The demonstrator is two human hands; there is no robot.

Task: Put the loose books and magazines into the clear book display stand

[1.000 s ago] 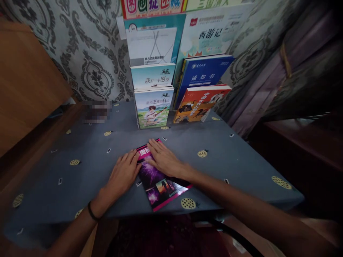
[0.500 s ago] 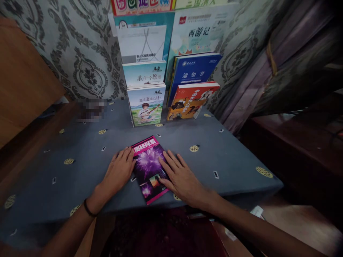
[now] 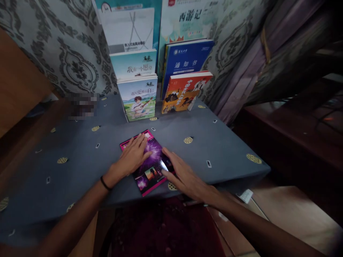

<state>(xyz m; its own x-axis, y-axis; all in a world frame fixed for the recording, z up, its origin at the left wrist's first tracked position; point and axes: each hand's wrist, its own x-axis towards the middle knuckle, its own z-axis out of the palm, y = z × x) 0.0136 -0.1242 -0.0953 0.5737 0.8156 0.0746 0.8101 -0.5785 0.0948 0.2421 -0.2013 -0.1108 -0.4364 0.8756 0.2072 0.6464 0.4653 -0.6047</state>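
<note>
A magazine-like book [image 3: 152,172] with a purple burst and pink bands on its cover lies face up near the table's front edge. My left hand [image 3: 133,156] rests flat across its upper left part, covering much of the title, fingers stretched out and thumb apart. Along the right edge of the book is my right hand [image 3: 184,175], open, its fingers straight and side by side. The right thumb reaches over the lower right of the cover. Neither hand is wrapped round the book.
Several books stand at the back of the cloth-covered table [image 3: 225,157]: one with a guitar player [image 3: 139,101], an orange one [image 3: 182,94] and a blue one [image 3: 187,60]. Patterned wallpaper [image 3: 75,64] rises behind. A tied curtain [image 3: 241,75] hangs at the right.
My left hand has moved from the book's left edge onto its cover, over the title. The right hand has turned and slid back to the right edge. The view has shifted slightly.
</note>
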